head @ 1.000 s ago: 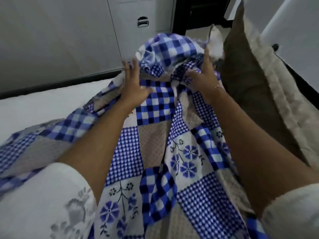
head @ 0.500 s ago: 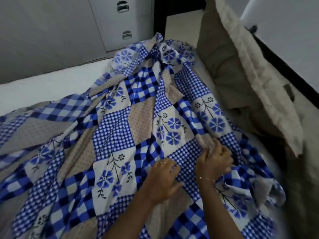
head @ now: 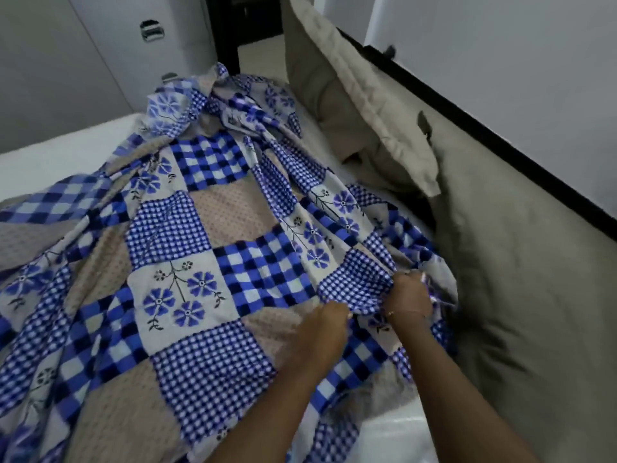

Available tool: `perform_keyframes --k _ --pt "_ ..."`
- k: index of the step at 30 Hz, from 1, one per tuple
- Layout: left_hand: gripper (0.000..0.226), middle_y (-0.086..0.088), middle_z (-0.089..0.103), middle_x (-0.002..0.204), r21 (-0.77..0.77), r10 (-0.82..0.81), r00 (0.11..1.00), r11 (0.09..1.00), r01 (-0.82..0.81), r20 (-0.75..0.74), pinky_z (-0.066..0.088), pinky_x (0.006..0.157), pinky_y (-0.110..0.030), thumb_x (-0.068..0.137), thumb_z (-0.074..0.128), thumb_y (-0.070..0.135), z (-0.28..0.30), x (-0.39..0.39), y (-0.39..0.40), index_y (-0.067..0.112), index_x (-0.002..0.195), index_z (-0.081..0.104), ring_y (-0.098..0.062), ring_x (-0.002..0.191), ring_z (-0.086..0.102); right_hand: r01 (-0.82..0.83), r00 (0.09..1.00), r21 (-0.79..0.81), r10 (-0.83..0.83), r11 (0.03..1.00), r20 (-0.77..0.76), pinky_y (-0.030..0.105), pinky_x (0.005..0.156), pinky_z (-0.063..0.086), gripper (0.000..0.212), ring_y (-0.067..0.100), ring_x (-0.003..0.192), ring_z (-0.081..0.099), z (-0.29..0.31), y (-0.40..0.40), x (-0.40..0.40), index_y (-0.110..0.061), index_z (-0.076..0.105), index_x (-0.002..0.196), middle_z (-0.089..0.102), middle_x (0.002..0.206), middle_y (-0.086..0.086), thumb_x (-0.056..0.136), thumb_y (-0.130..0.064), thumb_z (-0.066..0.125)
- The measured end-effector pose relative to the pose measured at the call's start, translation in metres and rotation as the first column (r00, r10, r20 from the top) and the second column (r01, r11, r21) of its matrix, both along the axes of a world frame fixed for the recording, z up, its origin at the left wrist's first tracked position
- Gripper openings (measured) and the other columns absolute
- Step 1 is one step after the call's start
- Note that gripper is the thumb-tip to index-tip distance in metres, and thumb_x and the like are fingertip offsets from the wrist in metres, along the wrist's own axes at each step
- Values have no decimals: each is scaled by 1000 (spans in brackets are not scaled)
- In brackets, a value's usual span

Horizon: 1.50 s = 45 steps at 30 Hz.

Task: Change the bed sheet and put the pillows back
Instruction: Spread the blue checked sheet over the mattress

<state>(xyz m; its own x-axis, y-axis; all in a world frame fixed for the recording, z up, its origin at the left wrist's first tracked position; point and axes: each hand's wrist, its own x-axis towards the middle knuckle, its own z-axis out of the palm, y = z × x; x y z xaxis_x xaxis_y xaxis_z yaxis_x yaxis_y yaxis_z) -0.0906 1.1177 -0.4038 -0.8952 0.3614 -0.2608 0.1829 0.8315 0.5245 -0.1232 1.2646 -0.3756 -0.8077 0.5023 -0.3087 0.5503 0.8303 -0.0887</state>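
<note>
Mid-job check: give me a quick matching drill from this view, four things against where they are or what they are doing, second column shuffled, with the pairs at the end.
Things:
1. patchwork sheet
2. beige pillow
3. left hand
4. drawer handle

Places or states:
A. metal, on the grey cabinet beyond the bed
B. propped upright along the right side of the bed
C. grips a bunch of the checked fabric, next to the right hand
D. blue, white and tan, rumpled and spread over the white mattress

Pairs: 1-D, 2-B, 3-C, 4-A
</note>
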Motion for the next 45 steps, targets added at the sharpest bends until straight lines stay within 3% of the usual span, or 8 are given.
perform_keyframes --k 5,13,18,31,36,40,42,45 --pt "23 -13 57 85 338 -138 988 935 110 63 36 66 -29 94 44 24 7 57 42 7 82 53 -19 73 47 183 983 57 -183 981 -19 45 96 38 31 37 122 40 11 23 57 1 52 123 40 135 21 95 -10 44" --pt "21 -7 64 88 356 427 873 874 -331 -235 42 64 -21 90 49 20 -6 109 -21 6 93 65 -18 77 60 -303 918 90 316 949 -239 42 58 47 29 35 75 59 9 -59 105 -10 67 74 63 84 15 50 -11 83" --pt "16 -4 62 80 326 589 770 798 -506 -246 46 56 -26 88 51 19 -1 147 -77 10 85 65 -20 68 60 -604 763 -22 570 797 -304 40 47 48 19 35 62 59 5 -123 137 -7 67 71 61 74 14 54 -8 59" --pt "26 -10 63 83 184 904 328 384 -905 -275 48 68 -26 84 49 24 -2 333 -313 4 86 66 -19 79 57 -951 310 -131 869 282 -385 36 40 44 19 33 51 56 -13 -375 254 -2 67 71 61 71 17 59 2 80" --pt "50 2 38 136 110 967 248 253 -961 -55 38 96 -21 92 53 19 -7 383 -411 17 140 39 -21 121 44 -840 533 -321 777 438 -334 47 88 46 26 40 102 53 -24 -501 277 4 64 107 57 115 26 93 -14 52" --pt "52 -6 58 121 -200 851 504 473 -858 -148 41 83 -30 97 39 39 -2 395 -465 28 146 26 -26 104 57 -716 691 -185 646 673 -323 47 92 42 56 38 128 35 -14 -546 270 -5 28 144 24 150 18 95 -19 50" --pt "46 -5 64 110 -198 867 478 448 -872 -140 43 80 -29 96 40 36 4 396 -491 25 141 37 -24 101 59 -645 758 -258 563 719 -329 46 92 41 63 36 133 29 -6 -561 254 -9 16 149 13 154 17 96 -20 48" --pt "53 -3 52 121 -52 913 377 374 -926 -153 43 87 -32 86 53 38 9 393 -526 19 135 42 -22 115 47 -518 855 -377 461 767 -238 45 86 46 41 38 115 49 4 -588 239 -12 43 139 47 134 22 99 -21 43"
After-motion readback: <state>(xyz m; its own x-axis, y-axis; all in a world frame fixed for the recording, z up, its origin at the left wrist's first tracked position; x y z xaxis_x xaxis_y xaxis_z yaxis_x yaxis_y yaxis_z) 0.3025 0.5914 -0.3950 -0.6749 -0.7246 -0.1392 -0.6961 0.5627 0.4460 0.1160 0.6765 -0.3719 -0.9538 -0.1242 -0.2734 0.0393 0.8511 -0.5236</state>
